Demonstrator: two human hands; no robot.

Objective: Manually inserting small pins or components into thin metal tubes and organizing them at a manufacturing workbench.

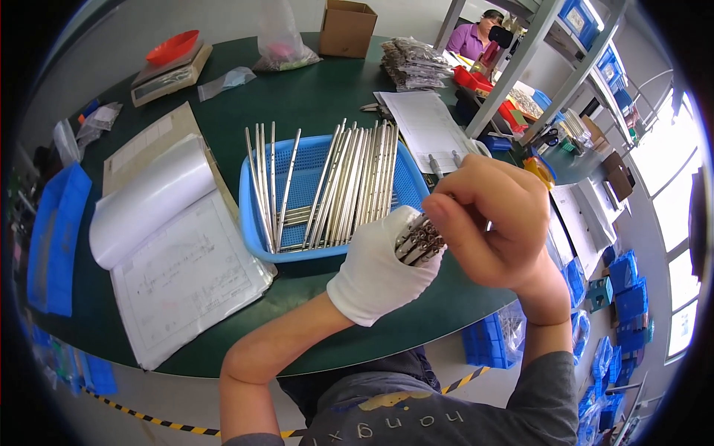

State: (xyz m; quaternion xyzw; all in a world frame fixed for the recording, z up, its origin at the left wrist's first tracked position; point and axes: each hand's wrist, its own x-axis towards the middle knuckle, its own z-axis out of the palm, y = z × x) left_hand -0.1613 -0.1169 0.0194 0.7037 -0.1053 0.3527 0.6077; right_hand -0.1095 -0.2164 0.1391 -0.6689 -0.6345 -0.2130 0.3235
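My left hand [383,271], in a white glove, is wrapped round a bundle of thin metal tubes [420,245], whose ends poke out toward my right hand. My bare right hand [502,219] is closed, thumb against the curled fingers, right beside those ends; whatever it pinches is hidden. Behind the gloved hand a light blue mesh basket [255,241] holds many long silvery metal rods [357,182]. Most of them lean in a dense row at the basket's right, several stand apart at its left, and others lie across the bottom.
Left of the basket lies an open folder of drawings [193,275]. A scale with a red tray [172,48], a plastic bag [281,48], a cardboard box [347,28] and stacked packets [415,63] stand farther back. Papers [425,123] and a metal shelf post [513,70] are at right; a person [472,41] sits beyond.
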